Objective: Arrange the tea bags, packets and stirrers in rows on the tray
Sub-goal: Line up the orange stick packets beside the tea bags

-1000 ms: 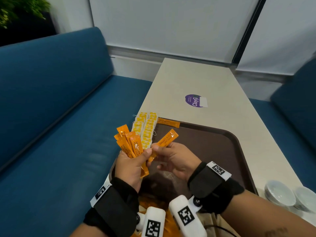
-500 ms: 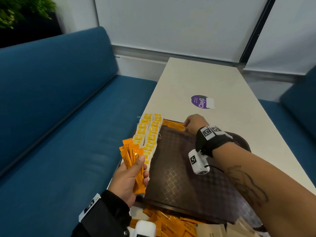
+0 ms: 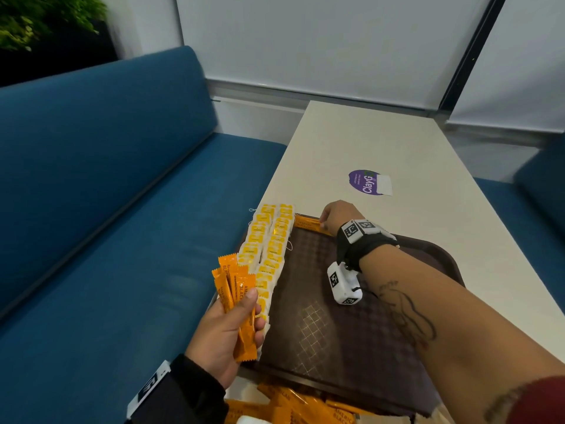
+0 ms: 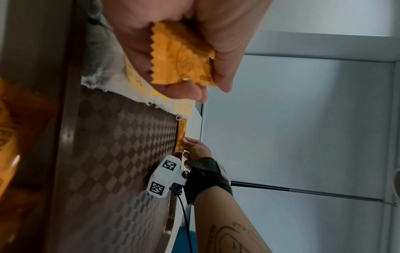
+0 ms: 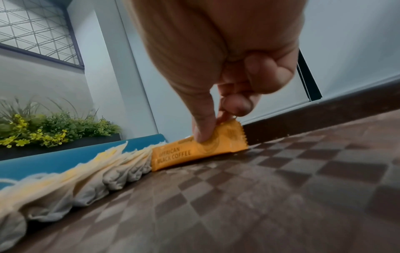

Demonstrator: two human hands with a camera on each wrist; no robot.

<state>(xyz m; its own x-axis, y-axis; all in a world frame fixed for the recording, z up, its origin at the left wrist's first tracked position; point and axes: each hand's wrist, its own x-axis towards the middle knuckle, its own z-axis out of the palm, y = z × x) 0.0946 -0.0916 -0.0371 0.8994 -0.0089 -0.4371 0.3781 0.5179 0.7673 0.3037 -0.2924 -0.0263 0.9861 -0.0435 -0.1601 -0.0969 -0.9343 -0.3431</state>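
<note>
right wrist view: orange packet [image 5: 195, 150] printed "american black coffee", serrated end

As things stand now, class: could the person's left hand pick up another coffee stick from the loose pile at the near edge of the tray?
Probably not cleanly. The left hand already grips a bundle of sticks, so its fingers are taken. The pile lies close below it with nothing between; the bundle alone hinders.
</note>
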